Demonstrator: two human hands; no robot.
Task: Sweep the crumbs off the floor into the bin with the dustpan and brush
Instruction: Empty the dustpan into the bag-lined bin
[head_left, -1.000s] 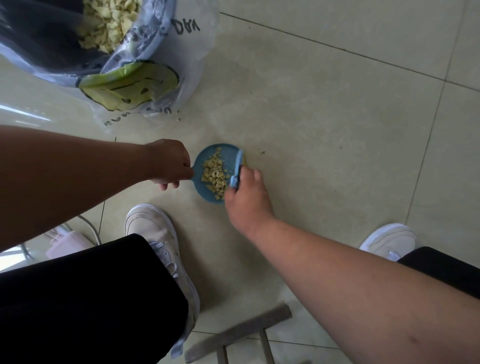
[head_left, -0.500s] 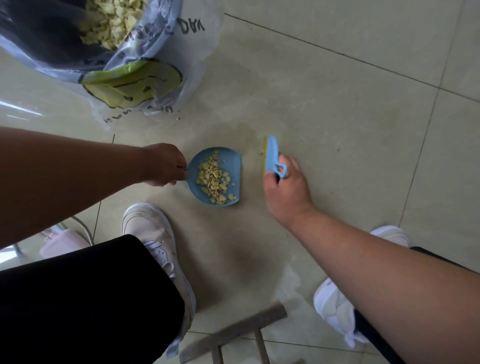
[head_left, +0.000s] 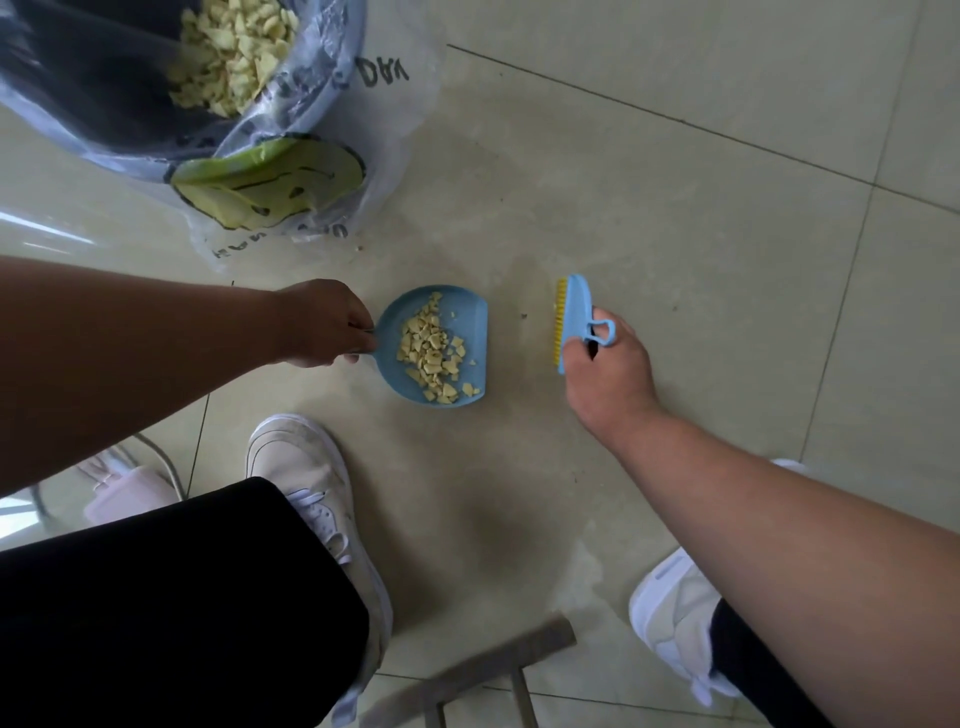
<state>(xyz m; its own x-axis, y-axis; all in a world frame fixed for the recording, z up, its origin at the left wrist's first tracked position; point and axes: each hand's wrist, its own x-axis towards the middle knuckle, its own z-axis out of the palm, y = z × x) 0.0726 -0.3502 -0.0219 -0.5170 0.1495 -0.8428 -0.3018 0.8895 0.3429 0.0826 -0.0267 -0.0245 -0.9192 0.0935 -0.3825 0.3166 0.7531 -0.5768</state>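
Pale tiled floor (head_left: 649, 218) — bagged bin (head_left: 218, 119), crumb-loaded dustpan (head_left: 467, 312), white shoes (head_left: 306, 467) on it.

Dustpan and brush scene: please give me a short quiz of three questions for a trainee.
1. True or false: the dustpan holds crumbs.
2. Which hand holds the brush?
3. The bin is: A) empty B) lined with a bag and holding crumbs C) tipped over.

Key: 1 true; 2 the right hand, while the left hand has its grip on the dustpan handle; 3 B.
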